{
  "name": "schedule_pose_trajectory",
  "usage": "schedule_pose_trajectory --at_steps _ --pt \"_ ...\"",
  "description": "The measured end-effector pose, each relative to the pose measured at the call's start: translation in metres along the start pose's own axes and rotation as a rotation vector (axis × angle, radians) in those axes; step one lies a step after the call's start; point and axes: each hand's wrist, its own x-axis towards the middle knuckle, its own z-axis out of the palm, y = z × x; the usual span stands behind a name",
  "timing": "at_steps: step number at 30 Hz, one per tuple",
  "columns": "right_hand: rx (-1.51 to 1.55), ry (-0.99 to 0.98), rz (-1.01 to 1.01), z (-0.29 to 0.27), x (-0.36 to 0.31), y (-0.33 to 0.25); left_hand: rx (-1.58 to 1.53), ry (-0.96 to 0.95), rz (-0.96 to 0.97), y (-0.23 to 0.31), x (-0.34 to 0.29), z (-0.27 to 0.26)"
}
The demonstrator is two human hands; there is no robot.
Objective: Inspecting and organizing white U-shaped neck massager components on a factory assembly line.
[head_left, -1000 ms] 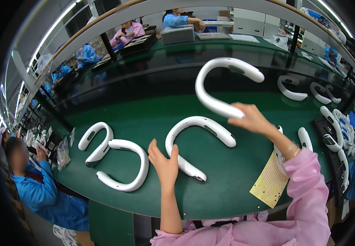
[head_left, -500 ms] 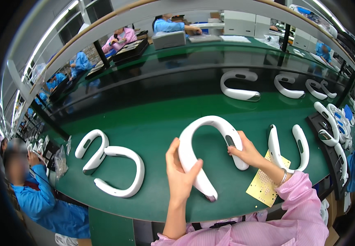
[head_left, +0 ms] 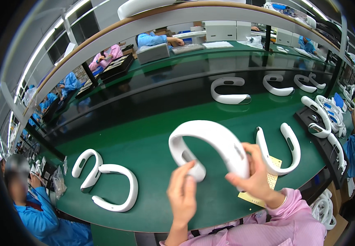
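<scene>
The right hand [head_left: 254, 176] is closed around one arm of the white neckband [head_left: 210, 132], thumb on the near side and fingers wrapped over the outer side. The left hand [head_left: 182, 199] is half curled, its fingertips touching the tip of the other arm; whether it pinches there I cannot tell. The neckband is between and beyond the hands, over the green table [head_left: 157, 213], its bend pointing away from the person and its open ends toward them, the long axis slanting from far left to near right. Just right of the right hand, a second neckband [head_left: 295, 158] overlaps a yellow card [head_left: 271, 180].
</scene>
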Motion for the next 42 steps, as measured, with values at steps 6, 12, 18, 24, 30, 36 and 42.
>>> schedule_pose_trajectory --at_steps 6,12,18,24,30,36,42 --pt "0.005 -0.245 -0.249 0.037 -0.028 -0.02 -0.601 0.104 -0.19 0.011 -0.002 0.023" --pt "-0.048 -0.051 -0.116 0.006 0.002 0.015 -0.757 0.126 -0.21 -0.005 -0.01 -0.003" --pt "0.455 -0.2 0.395 -0.007 0.005 0.062 -1.209 0.103 -0.262 -0.008 -0.003 -0.021" --pt "0.848 -0.294 0.659 -0.002 -0.004 0.06 -0.967 0.13 -0.407 0.008 0.001 -0.01" --pt "0.82 -0.259 0.744 0.008 -0.004 0.069 -0.804 0.101 -0.401 0.035 0.008 0.005" --pt "0.686 -0.269 0.801 0.012 -0.006 0.068 -0.696 0.048 -0.388 0.047 0.005 0.013" --pt "0.679 -0.286 0.818 0.015 -0.007 0.071 -0.692 0.056 -0.375 0.041 0.005 0.01"
